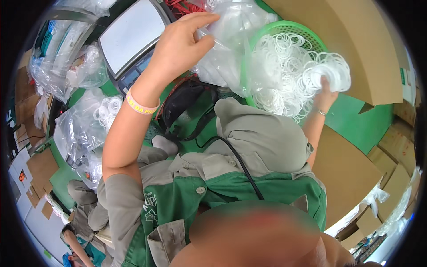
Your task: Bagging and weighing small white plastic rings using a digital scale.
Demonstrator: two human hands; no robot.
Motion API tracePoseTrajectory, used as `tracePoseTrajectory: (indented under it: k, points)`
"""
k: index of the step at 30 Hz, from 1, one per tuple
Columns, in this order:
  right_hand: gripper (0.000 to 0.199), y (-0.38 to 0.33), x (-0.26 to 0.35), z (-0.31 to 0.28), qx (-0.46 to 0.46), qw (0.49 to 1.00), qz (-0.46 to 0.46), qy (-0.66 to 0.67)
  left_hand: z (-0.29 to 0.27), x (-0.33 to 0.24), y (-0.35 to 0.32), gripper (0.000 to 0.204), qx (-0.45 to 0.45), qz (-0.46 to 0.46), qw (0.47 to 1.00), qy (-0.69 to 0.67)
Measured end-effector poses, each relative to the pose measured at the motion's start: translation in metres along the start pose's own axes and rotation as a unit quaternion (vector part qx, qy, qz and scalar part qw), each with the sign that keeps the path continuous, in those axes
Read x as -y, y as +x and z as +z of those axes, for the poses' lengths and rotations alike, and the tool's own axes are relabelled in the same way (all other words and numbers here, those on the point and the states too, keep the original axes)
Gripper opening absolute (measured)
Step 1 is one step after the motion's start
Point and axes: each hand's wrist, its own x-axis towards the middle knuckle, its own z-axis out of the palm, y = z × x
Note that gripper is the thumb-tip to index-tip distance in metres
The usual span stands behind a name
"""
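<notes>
Beside a clear plastic bag [229, 44], my left hand [184, 42] is raised with thumb and fingers apart, and nothing shows between them. A yellow-lettered pink wristband [141, 106] circles that wrist. My right hand [328, 91] is closed on a bunch of white plastic rings [334, 73], held at the right rim of a green mesh basket [307, 29]. A heap of loose white rings [278, 66] fills the basket. Part of the bag overlaps the basket's left side. The fingertips of my right hand are hidden behind the rings.
Left of the bag stands a scale [133, 38] with a pale platform. More rings [108, 111] lie in clear bags on the left. A black bag [181, 98] rests by my foot. A large cardboard box [369, 40] flanks the basket. Another person [84, 222] sits at lower left.
</notes>
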Motion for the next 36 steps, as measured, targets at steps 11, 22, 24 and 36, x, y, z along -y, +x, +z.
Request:
tracePoseTrajectory:
  k: [11, 22, 24, 36]
  points:
    - [0.035, -0.012, 0.074, 0.062, 0.070, 0.975, -0.056, 0.201, 0.012, -0.002, -0.002, 0.040, -0.070, 0.092, 0.991, 0.069]
    - [0.048, -0.072, -0.029, 0.167, 0.630, 0.701, -0.164, -0.291, -0.001, -0.020, -0.004, 0.069, 0.122, -0.074, 0.954, -0.264]
    - [0.049, -0.065, -0.008, 0.175, 0.629, 0.688, -0.181, -0.315, -0.007, -0.010, -0.007, 0.063, 0.112, -0.071, 0.945, -0.299]
    - [0.028, -0.041, 0.220, 0.279, 0.716, 0.433, -0.361, -0.411, -0.181, -0.043, -0.035, 0.051, -0.139, 0.067, 0.917, -0.368]
